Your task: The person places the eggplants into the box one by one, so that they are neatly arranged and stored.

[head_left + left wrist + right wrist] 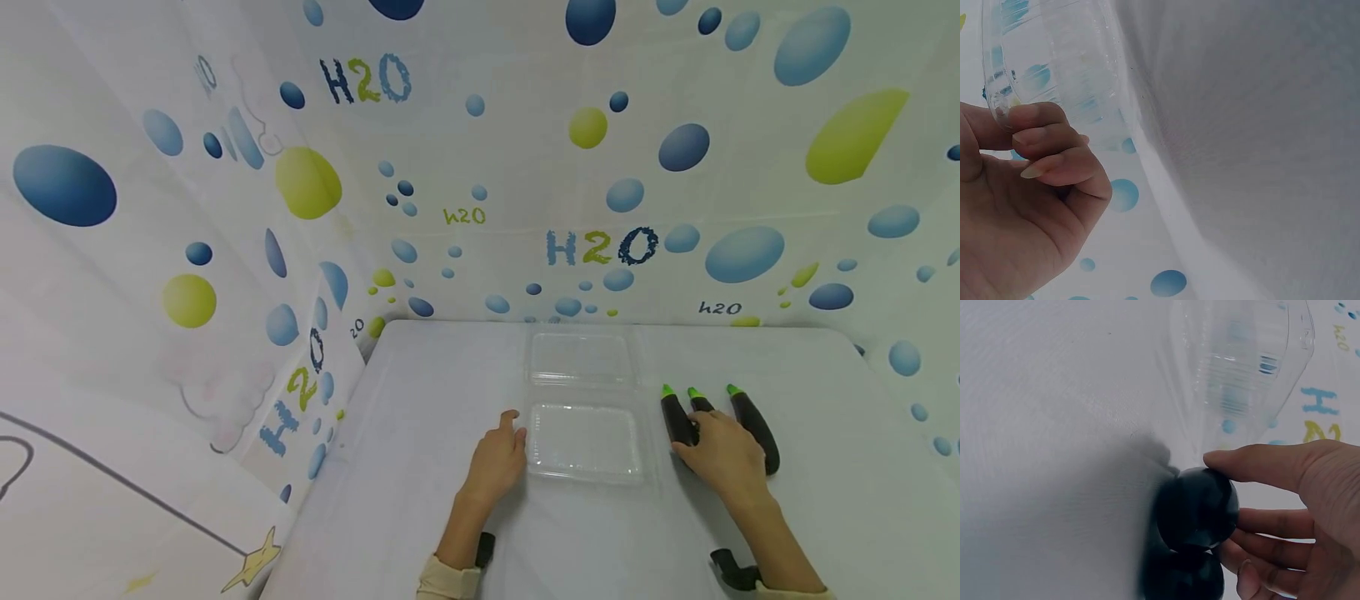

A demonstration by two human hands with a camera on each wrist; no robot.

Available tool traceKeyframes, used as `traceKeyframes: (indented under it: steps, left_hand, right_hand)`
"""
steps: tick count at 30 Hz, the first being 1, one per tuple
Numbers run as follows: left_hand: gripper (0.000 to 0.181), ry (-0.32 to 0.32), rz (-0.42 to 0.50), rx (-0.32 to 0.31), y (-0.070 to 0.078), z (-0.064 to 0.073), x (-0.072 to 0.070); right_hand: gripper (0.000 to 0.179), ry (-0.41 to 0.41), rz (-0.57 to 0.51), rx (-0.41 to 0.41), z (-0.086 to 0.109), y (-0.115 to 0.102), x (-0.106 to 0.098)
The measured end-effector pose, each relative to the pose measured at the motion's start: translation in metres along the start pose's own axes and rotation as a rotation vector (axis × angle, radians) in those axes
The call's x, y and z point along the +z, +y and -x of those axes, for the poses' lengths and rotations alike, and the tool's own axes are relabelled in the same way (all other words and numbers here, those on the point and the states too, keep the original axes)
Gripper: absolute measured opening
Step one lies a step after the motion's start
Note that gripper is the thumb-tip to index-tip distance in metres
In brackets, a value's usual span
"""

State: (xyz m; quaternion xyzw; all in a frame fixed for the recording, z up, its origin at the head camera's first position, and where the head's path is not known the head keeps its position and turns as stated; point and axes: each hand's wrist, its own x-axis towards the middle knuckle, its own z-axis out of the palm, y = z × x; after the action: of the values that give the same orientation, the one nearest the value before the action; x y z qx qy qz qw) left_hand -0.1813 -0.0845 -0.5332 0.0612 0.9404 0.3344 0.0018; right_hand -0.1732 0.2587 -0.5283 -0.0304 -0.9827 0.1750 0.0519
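A clear plastic clamshell box lies opened out on the white table, its lid folded back toward the wall. At the box's left side, my left hand pinches the rim between thumb and curled fingers, as the left wrist view shows. To the right lie three dark toy eggplants with bright green tips. My right hand grips the left eggplant, thumb on its near side and fingers behind. That hand mostly covers the middle eggplant. Beside the hand is the right eggplant.
The white-covered table ends at a backdrop printed with blue and green drops and H2O lettering. A similar patterned sheet stands along the left side. Black wrist mounts sit below both hands.
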Motion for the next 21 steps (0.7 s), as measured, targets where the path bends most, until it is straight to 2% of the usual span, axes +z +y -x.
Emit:
traceKeyframes:
  steps: [11,21]
  left_hand:
    - [0.041,-0.013,0.047,0.003,-0.0027,-0.0024,0.0031]
    - [0.042,-0.019,0.041,-0.02,-0.0016,-0.0025,0.0035]
  right_hand:
    - [0.058,0.012,-0.005,0.004,0.0004,-0.0027,-0.0034]
    - [0.057,0.075,-0.044,-0.017,-0.0025,0.0031,-0.0074]
